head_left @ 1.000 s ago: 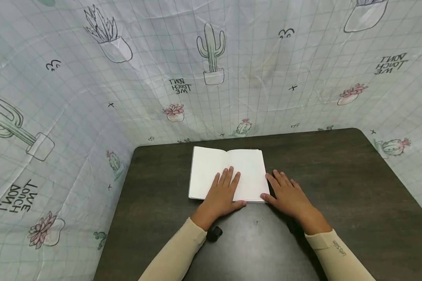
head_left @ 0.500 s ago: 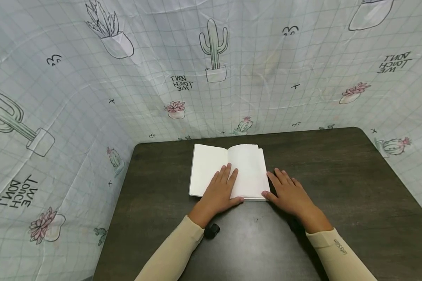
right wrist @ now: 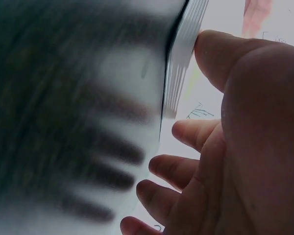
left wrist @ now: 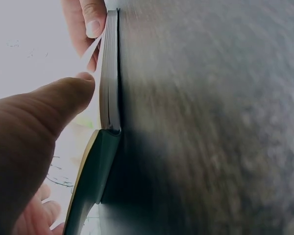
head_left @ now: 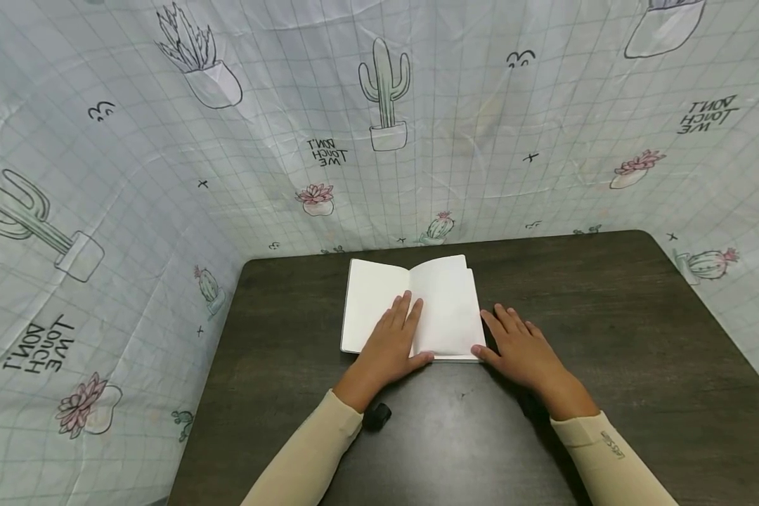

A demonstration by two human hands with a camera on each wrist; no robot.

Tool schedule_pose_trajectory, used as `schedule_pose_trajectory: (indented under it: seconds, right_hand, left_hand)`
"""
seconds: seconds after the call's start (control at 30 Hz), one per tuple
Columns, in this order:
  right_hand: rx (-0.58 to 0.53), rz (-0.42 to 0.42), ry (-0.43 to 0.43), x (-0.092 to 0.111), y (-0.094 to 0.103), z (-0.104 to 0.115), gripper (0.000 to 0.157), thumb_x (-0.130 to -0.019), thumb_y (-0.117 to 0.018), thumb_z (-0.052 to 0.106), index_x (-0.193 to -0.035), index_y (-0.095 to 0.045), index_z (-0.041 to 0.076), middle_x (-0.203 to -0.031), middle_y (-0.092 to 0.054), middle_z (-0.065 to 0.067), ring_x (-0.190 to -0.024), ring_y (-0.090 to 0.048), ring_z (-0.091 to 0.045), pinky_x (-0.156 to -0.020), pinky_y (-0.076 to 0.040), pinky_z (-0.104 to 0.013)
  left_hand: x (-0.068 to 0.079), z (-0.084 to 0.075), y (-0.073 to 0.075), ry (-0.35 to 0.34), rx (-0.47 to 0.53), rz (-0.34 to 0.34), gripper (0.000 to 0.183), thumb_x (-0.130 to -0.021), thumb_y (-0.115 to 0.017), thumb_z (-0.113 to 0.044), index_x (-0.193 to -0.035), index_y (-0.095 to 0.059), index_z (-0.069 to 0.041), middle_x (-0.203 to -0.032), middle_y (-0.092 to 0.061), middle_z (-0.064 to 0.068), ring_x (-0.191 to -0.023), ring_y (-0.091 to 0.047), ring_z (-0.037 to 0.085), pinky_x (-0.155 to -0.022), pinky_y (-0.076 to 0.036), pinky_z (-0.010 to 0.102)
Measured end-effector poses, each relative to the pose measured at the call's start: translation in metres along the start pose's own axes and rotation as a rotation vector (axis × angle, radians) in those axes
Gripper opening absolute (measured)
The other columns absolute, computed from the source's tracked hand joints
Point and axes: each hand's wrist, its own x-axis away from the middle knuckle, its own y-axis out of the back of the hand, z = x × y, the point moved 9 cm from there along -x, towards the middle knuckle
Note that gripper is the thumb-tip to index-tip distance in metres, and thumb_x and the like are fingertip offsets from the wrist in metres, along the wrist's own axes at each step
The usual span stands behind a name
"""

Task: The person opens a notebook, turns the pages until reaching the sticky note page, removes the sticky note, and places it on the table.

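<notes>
An open notebook (head_left: 443, 302) with blank white pages lies on the dark table. My left hand (head_left: 388, 344) rests across its lower middle with straight fingers, the thumb along the bottom edge. At the lower right corner is my right hand (head_left: 521, 351), thumb touching the page edge and fingers extended past the side. The top right page stands slightly raised, its far corner off the pages below. In the left wrist view the stacked page edges (left wrist: 108, 73) and dark green cover (left wrist: 90, 171) show, and a leaf bends up near the right thumb (left wrist: 93, 24).
The dark wooden table (head_left: 639, 316) stretches around the notebook. A pale grid curtain (head_left: 259, 140) printed with cacti hangs behind and beside it. A small black device (head_left: 377, 417) sits under the left wrist.
The right page's top edge has risen and shifted slightly away from the pages beneath. My left hand has slid a little to the left; the right hand stays almost still.
</notes>
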Motion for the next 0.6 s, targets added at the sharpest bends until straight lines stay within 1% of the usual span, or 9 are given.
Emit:
schedule_pose_trajectory:
  seconds: [0.23, 0.43, 0.53, 0.6]
  right_hand:
    - [0.01, -0.005, -0.001, 0.001, 0.0, 0.0, 0.085, -0.108, -0.06, 0.055, -0.17, -0.031, 0.005, -0.175, -0.022, -0.029, -0.161, -0.022, -0.053, -0.123, -0.02, -0.076]
    - [0.016, -0.006, -0.006, 0.001, 0.001, 0.001, 0.086, -0.107, -0.06, 0.056, -0.17, -0.032, 0.006, -0.175, -0.022, -0.029, -0.161, -0.022, -0.053, -0.123, -0.021, -0.076]
    - [0.016, -0.009, -0.004, 0.002, 0.001, 0.002, 0.086, -0.107, -0.06, 0.055, -0.17, -0.031, 0.005, -0.175, -0.022, -0.029, -0.16, -0.022, -0.053, -0.123, -0.021, -0.076]
    - [0.013, -0.011, 0.0, 0.002, 0.001, 0.002, 0.085, -0.107, -0.061, 0.054, -0.17, -0.031, 0.005, -0.175, -0.022, -0.03, -0.16, -0.022, -0.053, -0.123, -0.021, -0.076]
  left_hand:
    - [0.004, 0.003, 0.004, 0.01, 0.022, -0.022, 0.11, -0.102, -0.069, -0.061, -0.176, -0.004, -0.012, -0.182, 0.003, 0.014, -0.169, -0.003, 0.03, -0.132, -0.026, 0.049]
    - [0.009, 0.008, 0.009, 0.02, 0.046, -0.066, 0.116, -0.1, -0.073, -0.057, -0.175, 0.004, -0.013, -0.182, 0.007, 0.013, -0.169, -0.001, 0.03, -0.132, -0.026, 0.05]
    - [0.012, 0.012, 0.014, 0.027, 0.069, -0.119, 0.12, -0.098, -0.077, -0.053, -0.175, 0.006, -0.012, -0.182, 0.007, 0.013, -0.169, -0.002, 0.031, -0.132, -0.026, 0.052]
    - [0.015, 0.016, 0.019, 0.034, 0.104, -0.17, 0.122, -0.096, -0.081, -0.049, -0.175, 0.005, -0.012, -0.183, 0.004, 0.013, -0.169, -0.004, 0.032, -0.131, -0.026, 0.054]
